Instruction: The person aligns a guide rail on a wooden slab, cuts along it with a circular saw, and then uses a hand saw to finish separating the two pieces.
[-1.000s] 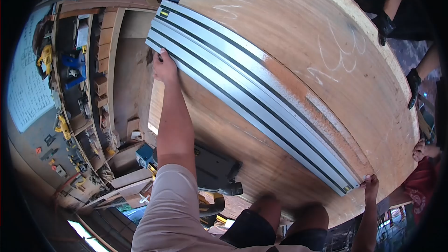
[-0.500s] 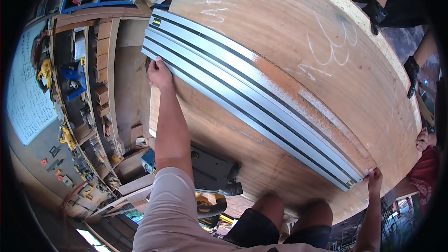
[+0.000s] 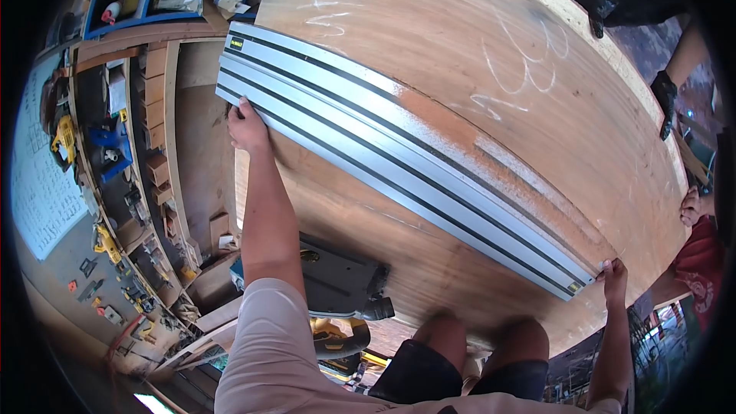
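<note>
A long silver guide rail [image 3: 383,153] with black strips lies diagonally across a large plywood sheet [image 3: 429,38]. My left hand [image 3: 249,129] grips the rail's lower edge near its upper-left end, thumb on top. At the far lower-right end, my right hand [image 3: 614,276] pinches the rail's corner. Sawdust [image 3: 452,126] covers part of the sheet and the rail's upper edge. White chalk marks [image 3: 529,69] show on the wood above the rail.
A dark power saw [image 3: 337,280] stands below the sheet's near edge. Shelves [image 3: 157,138] with tools line the left. Another person's gloved hands [image 3: 600,6] and a bare hand [image 3: 696,207] are at the sheet's far and right edges.
The whole view has shifted, so the rail, the sheet and my left hand appear slightly farther left. Both hands keep their hold on the rail.
</note>
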The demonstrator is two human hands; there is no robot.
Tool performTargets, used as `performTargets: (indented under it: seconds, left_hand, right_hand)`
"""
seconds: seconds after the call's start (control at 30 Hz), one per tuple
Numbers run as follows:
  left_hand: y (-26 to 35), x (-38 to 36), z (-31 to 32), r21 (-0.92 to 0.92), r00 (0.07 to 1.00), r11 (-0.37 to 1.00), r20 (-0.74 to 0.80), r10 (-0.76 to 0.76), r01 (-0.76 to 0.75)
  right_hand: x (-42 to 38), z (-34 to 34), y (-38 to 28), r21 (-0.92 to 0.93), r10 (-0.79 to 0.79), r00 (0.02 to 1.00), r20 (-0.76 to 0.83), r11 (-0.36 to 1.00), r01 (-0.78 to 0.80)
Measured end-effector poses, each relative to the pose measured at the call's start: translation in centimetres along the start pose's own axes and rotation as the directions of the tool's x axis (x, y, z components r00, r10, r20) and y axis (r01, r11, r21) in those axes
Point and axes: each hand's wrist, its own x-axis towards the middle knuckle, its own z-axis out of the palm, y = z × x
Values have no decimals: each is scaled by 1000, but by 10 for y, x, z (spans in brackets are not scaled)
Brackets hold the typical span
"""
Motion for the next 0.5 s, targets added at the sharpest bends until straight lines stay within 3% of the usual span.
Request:
performTargets:
  seconds: [0.2,0.3,0.5]
  left_hand:
    - [10,-7,-9,-40,999,999,34,8,-6]
    - [2,-4,-2,-48,998,998,-37,48,-50]
    - [-2,-3,1,-40,998,998,-42,40,-41]
  right_hand:
    - [-2,-1,-1,24,-8,1000,7,1000,8]
    - [4,-3,9,-6,-13,1000,-13,1000,13]
    - [3,-1,5,4,-1,1000,-12,1000,1]
